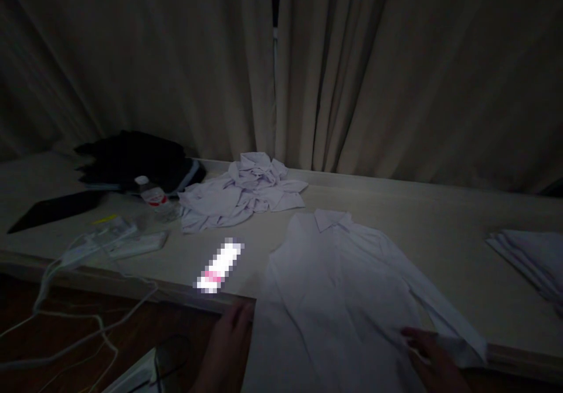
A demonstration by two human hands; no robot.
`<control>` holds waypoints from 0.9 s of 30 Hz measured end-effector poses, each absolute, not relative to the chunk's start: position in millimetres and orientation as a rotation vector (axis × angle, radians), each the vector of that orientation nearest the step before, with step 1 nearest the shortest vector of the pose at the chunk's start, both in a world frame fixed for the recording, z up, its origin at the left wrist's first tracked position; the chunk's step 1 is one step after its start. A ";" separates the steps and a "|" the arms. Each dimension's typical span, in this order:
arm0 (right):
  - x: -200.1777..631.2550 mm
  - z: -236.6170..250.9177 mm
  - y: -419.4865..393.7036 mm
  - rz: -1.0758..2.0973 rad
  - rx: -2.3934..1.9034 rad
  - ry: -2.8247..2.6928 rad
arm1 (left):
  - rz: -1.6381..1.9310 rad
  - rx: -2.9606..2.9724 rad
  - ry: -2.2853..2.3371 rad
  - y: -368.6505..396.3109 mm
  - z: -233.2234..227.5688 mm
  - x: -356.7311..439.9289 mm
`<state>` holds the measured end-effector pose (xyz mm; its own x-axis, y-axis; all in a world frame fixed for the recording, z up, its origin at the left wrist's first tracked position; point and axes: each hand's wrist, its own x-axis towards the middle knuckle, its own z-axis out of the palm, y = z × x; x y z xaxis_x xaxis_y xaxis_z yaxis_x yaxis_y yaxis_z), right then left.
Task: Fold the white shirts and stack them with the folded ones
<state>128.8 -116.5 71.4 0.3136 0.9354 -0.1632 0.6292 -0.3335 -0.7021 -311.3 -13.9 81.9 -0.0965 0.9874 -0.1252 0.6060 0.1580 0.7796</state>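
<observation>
A white long-sleeved collared shirt [334,287] lies front up on the pale ledge, its lower part reaching down past the front edge. My left hand [229,337] is beside the shirt's left side, fingers stretched forward and slightly apart. On the other side, my right hand [433,355] rests at the shirt's right side near the sleeve, with its fingers spread. Dim light blurs both hands, and I cannot make out exactly where the fingertips touch the cloth. The shirt's right sleeve slants down to the ledge's edge; the left sleeve is partly hidden.
A crumpled white shirt [246,190] lies behind, near the curtain [189,58]. Leftward are dark clothes [132,158], a plastic bottle [153,196], a power strip [138,244] and white cables [101,328]. A lit phone [220,266] lies nearby. Folded white clothes [532,258] are at right.
</observation>
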 end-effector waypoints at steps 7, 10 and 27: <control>65.3 123.6 48.3 0.742 -1.735 -1.617 | 0.689 1.828 1.891 109.4 73.5 -279.0; 29.7 124.1 119.9 0.686 -1.698 -1.736 | 0.645 1.920 1.905 133.5 64.6 -273.0; -63.8 43.2 341.7 0.654 -1.777 -2.123 | 0.419 1.919 1.903 154.7 49.7 -276.5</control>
<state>-63.8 341.7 43.2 -0.1928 0.9792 -0.0630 0.8448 0.1330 -0.5183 -276.5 154.7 49.7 0.0260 0.9973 -0.0690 0.8758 0.0106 0.4825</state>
